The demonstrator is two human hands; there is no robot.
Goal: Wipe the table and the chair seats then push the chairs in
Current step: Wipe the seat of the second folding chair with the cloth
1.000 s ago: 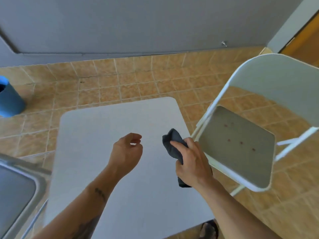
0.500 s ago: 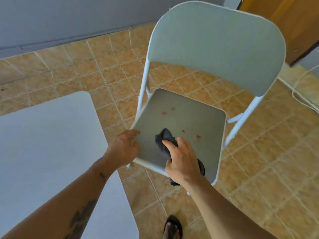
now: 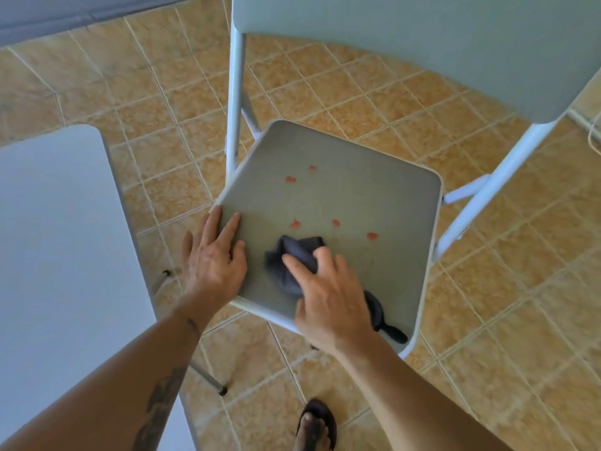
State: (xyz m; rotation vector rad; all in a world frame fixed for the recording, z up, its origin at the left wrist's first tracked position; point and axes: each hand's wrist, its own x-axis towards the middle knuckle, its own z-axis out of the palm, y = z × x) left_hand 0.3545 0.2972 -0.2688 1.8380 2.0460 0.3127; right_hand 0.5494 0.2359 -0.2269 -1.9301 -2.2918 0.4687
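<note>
half the cloth (image 3: 292,262) hidden under right hand (image 3: 331,301)

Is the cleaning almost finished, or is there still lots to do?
Lots left. The table shows no spots, so it may be wiped. The right hand presses the dark cloth on the chair seat while the left hand steadies its edge. Five red spots remain, and the chair isn't pushed in.

Both my bare forearms reach forward and down, the left one tattooed. My left hand (image 3: 213,262) lies palm down, fingers spread and flat, thumb out to the left, gripping nothing. My right hand (image 3: 328,297) is palm down too, fingers splayed and pressing on a dark cloth (image 3: 292,262). One sandalled foot (image 3: 313,426) shows below.
</note>
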